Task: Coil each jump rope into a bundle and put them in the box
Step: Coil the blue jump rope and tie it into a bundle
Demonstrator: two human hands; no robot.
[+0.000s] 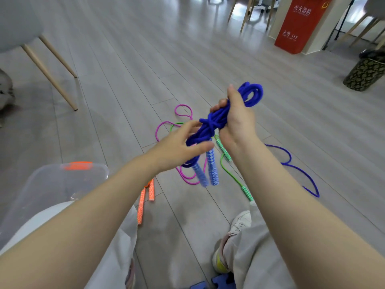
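A blue jump rope (pixel 216 119) is coiled into a bundle and knotted round its middle, held up above the floor. My right hand (pixel 237 117) grips the upper part of the bundle, with loops sticking out past the fingers. Its two blue patterned handles (pixel 208 172) hang down below. My left hand (pixel 183 142) has its fingers stretched out and touches the lower coils. A clear plastic box (pixel 41 184) with an orange latch stands at the lower left by my knee.
On the floor lie a pink rope (pixel 164 126), a green rope with green handles (pixel 229 170), a purple rope (pixel 300 172) and two orange handles (pixel 145 197). A chair leg (pixel 52 78) stands left, a red bin (pixel 300 24) and patterned stool (pixel 364 74) far right.
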